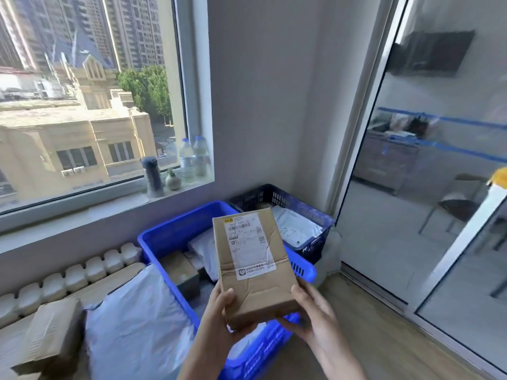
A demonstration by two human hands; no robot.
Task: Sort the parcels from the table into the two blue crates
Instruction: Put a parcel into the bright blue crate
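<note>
A brown cardboard parcel [253, 266] with a white shipping label is held up over the near bright blue crate [164, 237]. My left hand [219, 316] grips its lower left edge, thumb on the front. My right hand [312, 316] grips its lower right corner from beneath. The near crate holds a white mailer bag [204, 252] and a small brown box [179, 271]. Behind it stands a dark blue crate [274, 196] with a white mailer bag [295, 229] inside.
At lower left lie a large white plastic parcel [137, 325] and a taped cardboard box [52, 335]. A radiator [76, 272] runs under the window sill, which carries bottles [194, 157] and a flask. A glass sliding door [428, 187] stands at right over wooden floor.
</note>
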